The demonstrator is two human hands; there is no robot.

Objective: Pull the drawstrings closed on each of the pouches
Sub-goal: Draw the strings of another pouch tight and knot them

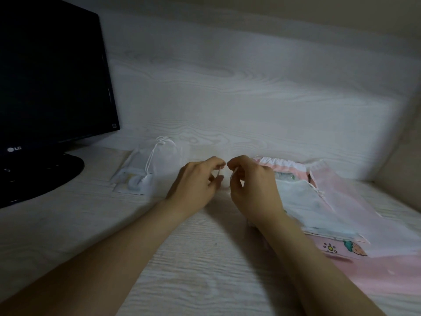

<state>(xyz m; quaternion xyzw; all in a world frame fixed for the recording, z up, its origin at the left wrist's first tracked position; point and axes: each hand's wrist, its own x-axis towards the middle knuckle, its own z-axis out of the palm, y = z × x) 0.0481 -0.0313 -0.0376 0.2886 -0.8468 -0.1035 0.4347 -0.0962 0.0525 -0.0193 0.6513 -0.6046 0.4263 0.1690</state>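
Observation:
My left hand (196, 179) and my right hand (250, 185) meet at the middle of the desk, fingertips almost touching. Each pinches a thin pale drawstring (219, 172) of a small pouch that the hands mostly hide. A white pouch (159, 156) with its neck gathered and its cord hanging down lies to the left on a flat packet (131, 181). To the right lies a pile of pouches: a pink one (355, 192) with a ruffled white top, a pale white one (303, 197) over it, and a pink printed one (341, 247) nearest me.
A black monitor (50, 83) on its round stand (41, 176) fills the left. The pale wood-grain desk (193, 258) ends at a matching back panel (227, 87). A beige side wall (401, 156) closes off the right.

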